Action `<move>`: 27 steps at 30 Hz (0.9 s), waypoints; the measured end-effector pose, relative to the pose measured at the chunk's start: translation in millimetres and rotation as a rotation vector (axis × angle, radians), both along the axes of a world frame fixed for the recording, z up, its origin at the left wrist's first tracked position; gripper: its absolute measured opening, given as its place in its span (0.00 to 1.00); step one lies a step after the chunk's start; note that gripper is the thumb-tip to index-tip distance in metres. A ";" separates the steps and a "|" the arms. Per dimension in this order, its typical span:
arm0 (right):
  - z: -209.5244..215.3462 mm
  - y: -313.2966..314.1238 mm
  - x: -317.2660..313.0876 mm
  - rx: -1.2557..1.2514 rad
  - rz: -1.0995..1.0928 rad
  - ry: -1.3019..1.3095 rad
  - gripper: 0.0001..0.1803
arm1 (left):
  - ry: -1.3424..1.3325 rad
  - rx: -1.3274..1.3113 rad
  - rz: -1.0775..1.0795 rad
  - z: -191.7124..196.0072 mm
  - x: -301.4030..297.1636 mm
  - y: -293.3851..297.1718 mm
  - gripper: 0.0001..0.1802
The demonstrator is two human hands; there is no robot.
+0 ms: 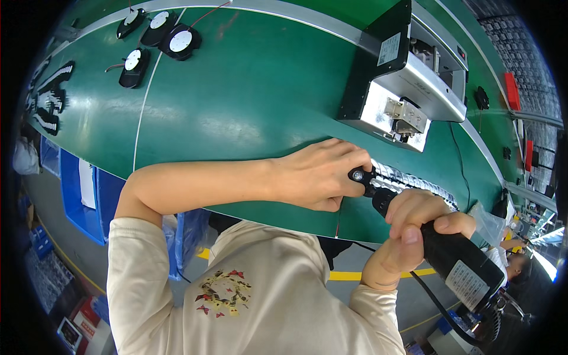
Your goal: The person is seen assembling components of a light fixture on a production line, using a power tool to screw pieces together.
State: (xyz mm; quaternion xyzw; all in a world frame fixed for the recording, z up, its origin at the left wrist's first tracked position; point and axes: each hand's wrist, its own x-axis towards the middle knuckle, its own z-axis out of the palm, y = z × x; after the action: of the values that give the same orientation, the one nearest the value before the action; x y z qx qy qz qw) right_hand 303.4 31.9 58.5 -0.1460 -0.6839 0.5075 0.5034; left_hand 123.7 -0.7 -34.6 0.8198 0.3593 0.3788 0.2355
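My right hand (417, 222) is wrapped round a black electric screwdriver (452, 251) with a white label on its body. Its nose points left, at a small black part (361, 176) with a round metal screw head or hole on it. The fingers of my left hand (325, 171) are closed on this black part at the front edge of the green table. How far the screwdriver's tip reaches into the part is hard to see. Behind both hands lies a shiny, silvery ribbed strip (408, 177), partly covered by them.
A silver and black machine (408, 89) stands on the green table (236, 100) beyond my hands. Several black parts with white discs (180, 41) lie at the far left, near black-and-white striped pieces (53, 97). Blue bins (89, 201) stand below the left edge. A dark cable (429, 293) hangs below the screwdriver.
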 end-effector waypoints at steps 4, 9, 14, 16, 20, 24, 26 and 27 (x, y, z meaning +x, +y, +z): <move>-7.7 8.6 -2.7 0.022 0.018 0.011 0.20 | -0.041 -0.080 0.029 6.0 0.4 -0.4 0.11; 6.7 21.8 15.2 -0.003 0.177 0.191 0.33 | -0.086 -0.048 0.062 10.0 -4.5 -2.0 0.12; 44.5 29.2 38.4 0.067 0.115 0.414 0.32 | 0.229 -0.229 0.004 59.7 -73.2 -5.8 0.22; 39.8 35.4 33.9 0.072 0.195 0.412 0.27 | 0.343 -0.205 0.124 61.7 -107.3 5.5 0.23; 33.0 33.1 35.8 0.135 0.059 0.295 0.31 | 0.302 0.107 0.824 53.5 -167.3 21.6 0.25; 27.2 32.9 40.4 0.147 0.078 0.274 0.30 | 0.773 -0.215 0.928 79.9 -220.1 -17.6 0.28; 27.9 33.8 43.3 0.143 0.103 0.268 0.30 | 0.853 -0.315 0.868 81.1 -228.2 -21.2 0.28; 26.5 33.3 43.9 0.136 0.097 0.277 0.30 | 0.879 -0.312 0.830 82.3 -228.0 -21.9 0.27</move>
State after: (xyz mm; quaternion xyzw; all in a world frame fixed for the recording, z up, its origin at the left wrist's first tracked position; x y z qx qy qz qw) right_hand 347.3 65.2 85.0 -0.0072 -0.6468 0.4990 0.5766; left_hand -104.3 -22.6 47.7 0.6470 0.7622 0.0093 0.0158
